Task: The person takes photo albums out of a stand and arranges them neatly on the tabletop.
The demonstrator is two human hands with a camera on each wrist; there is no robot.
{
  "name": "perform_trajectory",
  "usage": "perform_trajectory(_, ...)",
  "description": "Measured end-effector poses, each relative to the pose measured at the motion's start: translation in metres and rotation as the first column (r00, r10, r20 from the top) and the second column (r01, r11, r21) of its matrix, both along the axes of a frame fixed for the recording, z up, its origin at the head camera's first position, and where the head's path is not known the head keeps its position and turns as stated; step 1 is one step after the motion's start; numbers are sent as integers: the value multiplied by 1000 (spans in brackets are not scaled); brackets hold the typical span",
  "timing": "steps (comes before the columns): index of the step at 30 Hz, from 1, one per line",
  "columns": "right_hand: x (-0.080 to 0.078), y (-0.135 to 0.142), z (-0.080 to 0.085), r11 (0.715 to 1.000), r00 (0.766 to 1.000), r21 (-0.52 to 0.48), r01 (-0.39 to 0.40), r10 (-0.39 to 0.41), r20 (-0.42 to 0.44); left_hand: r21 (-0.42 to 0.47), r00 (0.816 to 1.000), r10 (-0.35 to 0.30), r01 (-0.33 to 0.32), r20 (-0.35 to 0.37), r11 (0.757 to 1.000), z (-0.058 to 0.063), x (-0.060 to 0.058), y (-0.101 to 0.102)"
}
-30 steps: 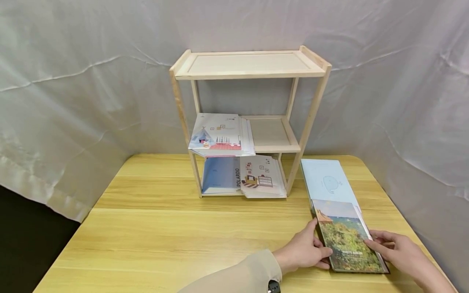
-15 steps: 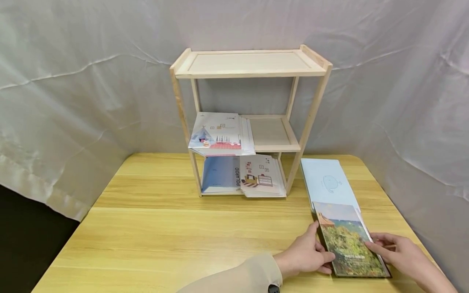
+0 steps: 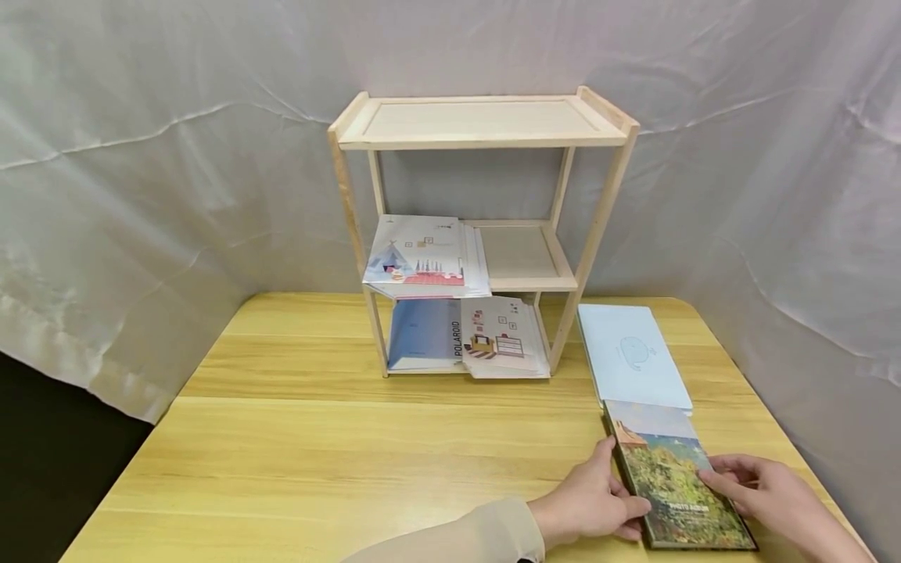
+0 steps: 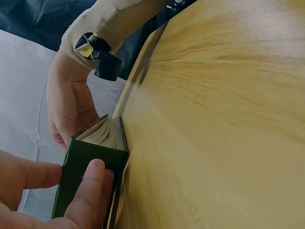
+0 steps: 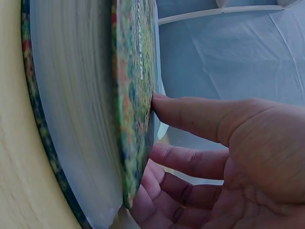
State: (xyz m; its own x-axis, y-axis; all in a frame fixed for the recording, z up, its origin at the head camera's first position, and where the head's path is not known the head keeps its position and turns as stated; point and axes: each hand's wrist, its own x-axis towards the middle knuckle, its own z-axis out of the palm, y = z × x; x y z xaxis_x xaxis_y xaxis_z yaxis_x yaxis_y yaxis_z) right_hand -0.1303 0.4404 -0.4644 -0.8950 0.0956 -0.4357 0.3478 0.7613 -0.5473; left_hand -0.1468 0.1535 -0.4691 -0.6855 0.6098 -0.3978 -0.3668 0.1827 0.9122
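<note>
A thick photo album (image 3: 683, 489) with a painted garden-and-sea cover lies at the table's near right. Its green spine (image 4: 90, 160) shows in the left wrist view, its page edges in the right wrist view. My left hand (image 3: 594, 500) holds the spine side, thumb at the cover's edge and fingers against the spine. On the opposite side my right hand (image 3: 767, 493) grips the album, its thumb on the cover and its fingers by the page edges. Just beyond lies a pale blue album (image 3: 633, 360) with a whale drawing, right at the painted album's far edge.
A three-tier wooden shelf (image 3: 486, 123) stands at the back middle. White albums (image 3: 418, 254) lie on its middle tier, left side. The bottom tier bears a blue POLAROID album (image 3: 425, 336) and white albums (image 3: 501, 340). Grey curtains (image 3: 141, 156) surround the wooden table (image 3: 317, 453).
The painted album has slid toward me and slightly right, away from the pale blue album, which it overlapped before. Both hands have moved along with it.
</note>
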Motion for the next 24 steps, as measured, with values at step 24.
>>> perform_trajectory(24,0,-1,4,1000,1000,16,-23,23,10,34,998,-44,42,48,999,-3,-8,-11)
